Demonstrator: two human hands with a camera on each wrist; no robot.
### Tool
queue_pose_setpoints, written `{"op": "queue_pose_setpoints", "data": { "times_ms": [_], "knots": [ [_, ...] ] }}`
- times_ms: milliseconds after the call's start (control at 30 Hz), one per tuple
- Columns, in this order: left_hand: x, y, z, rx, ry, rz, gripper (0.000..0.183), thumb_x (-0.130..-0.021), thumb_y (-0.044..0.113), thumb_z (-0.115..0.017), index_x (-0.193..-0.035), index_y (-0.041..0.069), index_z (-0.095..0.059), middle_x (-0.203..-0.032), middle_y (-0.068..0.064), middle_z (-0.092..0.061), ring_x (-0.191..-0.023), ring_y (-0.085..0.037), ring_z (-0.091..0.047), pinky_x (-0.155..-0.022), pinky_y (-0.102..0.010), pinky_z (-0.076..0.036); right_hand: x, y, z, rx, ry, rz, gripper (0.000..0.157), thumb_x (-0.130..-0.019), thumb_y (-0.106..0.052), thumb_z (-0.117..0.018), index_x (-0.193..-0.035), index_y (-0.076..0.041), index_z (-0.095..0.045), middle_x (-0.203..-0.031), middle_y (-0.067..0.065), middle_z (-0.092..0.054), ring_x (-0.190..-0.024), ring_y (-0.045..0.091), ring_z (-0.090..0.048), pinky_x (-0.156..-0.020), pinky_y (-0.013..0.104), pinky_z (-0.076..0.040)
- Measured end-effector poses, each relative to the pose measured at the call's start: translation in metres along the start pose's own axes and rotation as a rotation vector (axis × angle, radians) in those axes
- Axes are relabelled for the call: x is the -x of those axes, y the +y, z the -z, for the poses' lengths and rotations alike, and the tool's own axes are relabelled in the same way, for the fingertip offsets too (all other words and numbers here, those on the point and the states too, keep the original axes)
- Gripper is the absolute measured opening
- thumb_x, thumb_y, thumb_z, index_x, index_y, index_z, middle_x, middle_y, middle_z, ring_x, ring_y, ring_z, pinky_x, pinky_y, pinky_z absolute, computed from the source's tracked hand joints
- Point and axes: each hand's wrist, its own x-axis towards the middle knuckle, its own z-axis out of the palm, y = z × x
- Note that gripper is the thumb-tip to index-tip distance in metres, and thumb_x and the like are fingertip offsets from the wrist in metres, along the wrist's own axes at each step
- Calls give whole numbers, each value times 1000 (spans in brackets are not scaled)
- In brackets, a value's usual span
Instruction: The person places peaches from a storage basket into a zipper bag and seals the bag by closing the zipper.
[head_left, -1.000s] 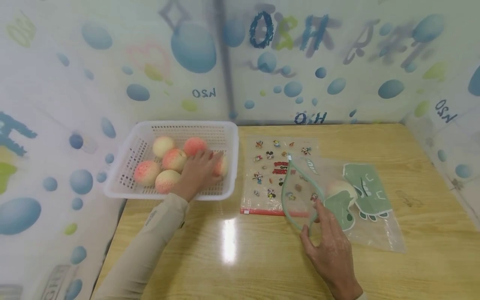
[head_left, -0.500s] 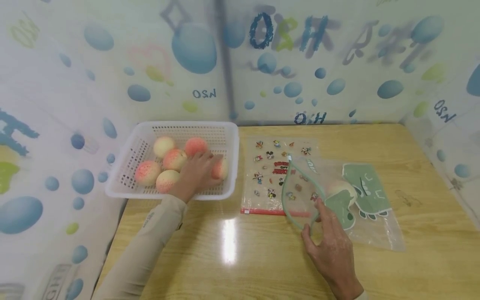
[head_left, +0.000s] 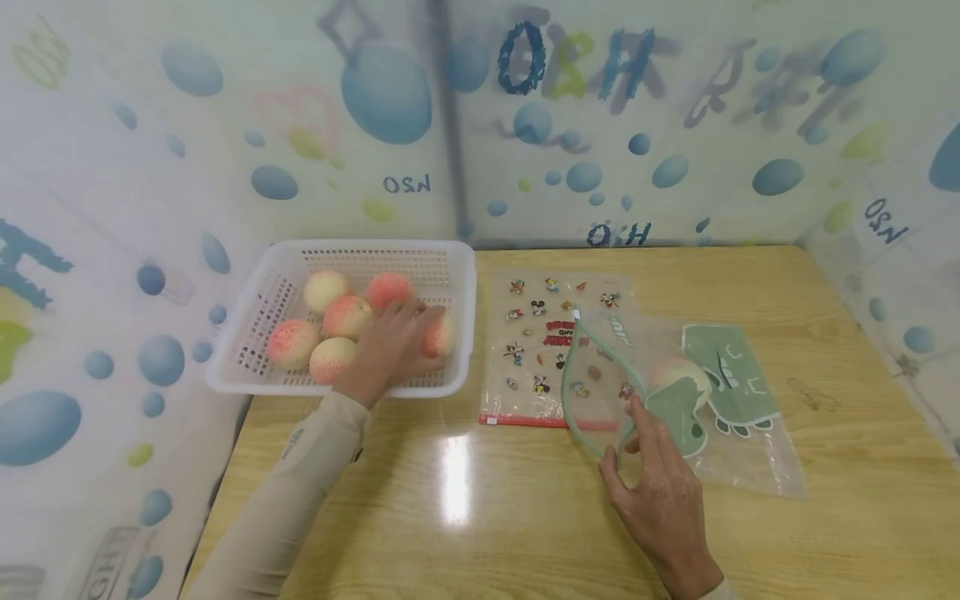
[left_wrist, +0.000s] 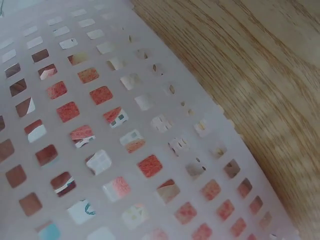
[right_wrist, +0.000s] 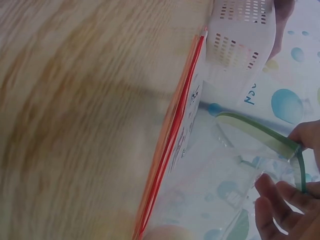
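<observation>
My left hand [head_left: 397, 346] reaches into the white plastic basket [head_left: 225, 382], thumb and fingers around the peach [head_left: 439, 337] at its right end. Several more peaches, such as a pale one [head_left: 326, 291], lie to the left of that hand. In the left wrist view the perforated basket wall [left_wrist: 125, 102] largely hides the hand. On the right, my right hand [head_left: 660, 492] holds the green-edged mouth of a clear zip bag [head_left: 731, 358] with a dinosaur print, its mouth spread wide. Thumb and fingers meet the green edge [right_wrist: 260, 131] in the right wrist view. One peach [head_left: 678, 375] sits inside this bag.
Under the dinosaur bag's mouth lies a second clear zip bag [head_left: 517, 392] with cartoon figures and a red zip strip, flat on the wooden table [head_left: 517, 525]. Patterned walls [head_left: 525, 183] stand behind the table and at both sides.
Both hands stay nearly where they were, the left over the peach in the basket, the right at the bag's mouth. The whole view shifts only very slightly.
</observation>
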Motion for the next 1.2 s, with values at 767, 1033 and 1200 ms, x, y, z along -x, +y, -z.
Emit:
{"op": "queue_pose_setpoints", "data": {
  "times_ms": [767,1033,1200],
  "knots": [
    [4,7,10,176,55,65,69,-74,36,-82,-135,9,-61,-114,-14,-58,-102,-33,-58,-83,-49,-51,-2,0,-3,43,29,-11,63,-90,-32,-52,-143,4,-52,-109,16,-66,-62,18,-52,-57,40,-41],
    [4,7,11,184,98,60,69,-74,36,-81,-133,9,-62,-113,-13,-60,-98,-31,-59,-78,-47,-53,-3,0,-3,33,3,-28,64,-90,-29,-52,-145,4,-50,-115,18,-66,-63,18,-54,-60,43,-43],
    [2,7,13,187,155,45,68,-72,35,-82,-131,8,-62,-111,-14,-61,-95,-31,-61,-73,-46,-54,-2,-1,-4,33,8,-22,64,-89,-29,-53,-145,4,-50,-106,16,-66,-62,19,-55,-55,42,-43]
  ]
}}
